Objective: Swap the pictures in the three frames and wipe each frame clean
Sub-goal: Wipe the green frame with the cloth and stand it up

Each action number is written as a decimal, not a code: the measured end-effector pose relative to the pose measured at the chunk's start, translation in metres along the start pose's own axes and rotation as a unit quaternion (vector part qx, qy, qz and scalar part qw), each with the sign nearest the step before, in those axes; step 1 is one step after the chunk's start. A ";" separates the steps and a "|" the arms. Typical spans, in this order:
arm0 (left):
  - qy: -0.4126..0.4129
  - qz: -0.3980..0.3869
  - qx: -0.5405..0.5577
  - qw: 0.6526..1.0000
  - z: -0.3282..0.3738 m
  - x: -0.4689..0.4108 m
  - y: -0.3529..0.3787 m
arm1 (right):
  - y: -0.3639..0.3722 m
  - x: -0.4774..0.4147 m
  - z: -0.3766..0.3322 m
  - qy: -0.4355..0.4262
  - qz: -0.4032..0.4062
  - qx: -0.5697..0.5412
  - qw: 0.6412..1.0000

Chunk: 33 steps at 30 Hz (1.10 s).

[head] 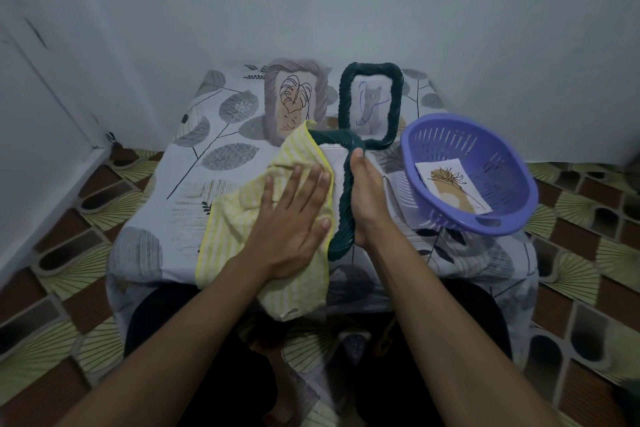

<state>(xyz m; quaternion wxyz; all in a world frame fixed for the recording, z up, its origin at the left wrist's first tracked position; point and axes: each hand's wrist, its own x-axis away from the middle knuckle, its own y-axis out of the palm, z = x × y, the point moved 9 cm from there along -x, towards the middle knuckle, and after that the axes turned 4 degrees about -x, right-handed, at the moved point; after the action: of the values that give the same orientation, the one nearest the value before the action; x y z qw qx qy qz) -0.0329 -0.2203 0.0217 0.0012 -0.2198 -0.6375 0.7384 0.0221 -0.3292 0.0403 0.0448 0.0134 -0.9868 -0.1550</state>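
**A:** Status on the hands?

**B:** Left hand [294,218] is flat, palm down, fingers straight and spread. It holds nothing and just presses the yellow cloth [235,229] onto the face of the near green frame [343,204].

**A:** Right?

**B:** Right hand [367,198] is wrapped round that frame's right rail. The fingers curl behind it, with one fingertip up at the top corner.

**A:** Where's the frame?

**B:** Table centre, long side running 12 to 6. Can't tell if it lies flat or is lifted. The cloth covers its left half and hangs over the table edge at 7 o'clock. A pale panel shows between cloth and rail; can't tell if a picture is in it.

**A:** Other two frames?

**B:** Grey frame [270,104] stands upright at 11 o'clock with a leaf line drawing inside. Far green frame [346,104] stands upright at 12 o'clock, just beside it, with a cat drawing inside. Its lower left corner meets the near frame's top corner in view.

**A:** Rest?

**B:** Purple basket [450,135] sits at 3 o'clock by the table edge, with a loose picture [453,187] lying inside. A leaf-print tablecloth [194,156] is under everything.
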 end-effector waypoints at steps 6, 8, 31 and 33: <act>-0.168 0.034 0.030 0.985 -0.025 -0.035 -0.033 | 0.027 0.018 0.015 0.016 -0.036 -0.009 0.999; -0.109 0.031 0.048 0.992 -0.008 -0.040 -0.033 | 0.025 0.013 0.007 -0.001 -0.029 -0.007 1.000; -0.166 0.073 0.265 0.947 -0.063 -0.035 -0.039 | 0.006 -0.001 0.012 0.113 -0.171 0.005 0.979; -0.156 0.081 0.254 0.951 -0.063 -0.036 -0.043 | 0.007 0.001 0.011 0.134 -0.200 0.035 0.970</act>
<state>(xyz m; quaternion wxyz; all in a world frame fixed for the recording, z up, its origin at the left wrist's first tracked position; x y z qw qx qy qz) 0.0083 -0.1626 0.0685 -0.1024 -0.1448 -0.4010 0.8988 0.0197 -0.3193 0.0326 0.1443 0.2326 -0.9539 -0.1234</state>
